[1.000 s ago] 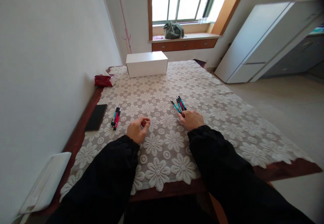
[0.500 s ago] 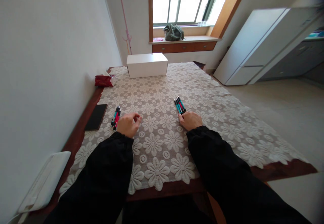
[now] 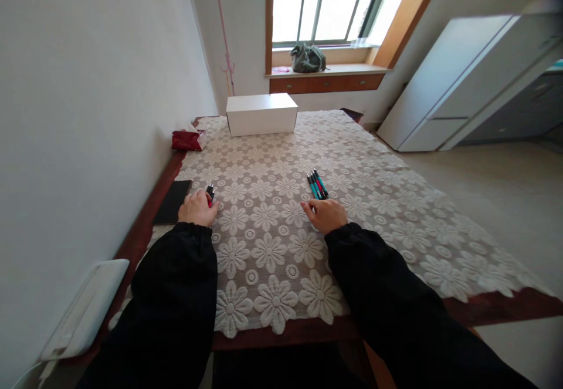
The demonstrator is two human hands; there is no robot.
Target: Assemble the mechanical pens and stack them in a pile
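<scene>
My left hand (image 3: 196,208) is over a small bunch of pens (image 3: 210,190) at the left, its thumb on their right side and the fingers curled round the other. Only the dark tips and a bit of red show past my hand. My right hand (image 3: 326,216) rests on the tablecloth just below a second bunch of pens (image 3: 317,184), teal and red with black ends, lying side by side. Its thumb sticks out to the left, apart from the pens; the other fingers are partly hidden.
A black flat notebook-like item (image 3: 172,202) lies left of my left hand. Farther back are a red packet (image 3: 188,140) and a white box (image 3: 262,116). A white device with a cable (image 3: 88,307) stands by the wall. Lace cloth (image 3: 268,251) covers the table.
My left hand has moved left onto the left bunch of pens and closed round it. My right hand has shifted slightly, its thumb now away from the right pens. The view has turned a little.
</scene>
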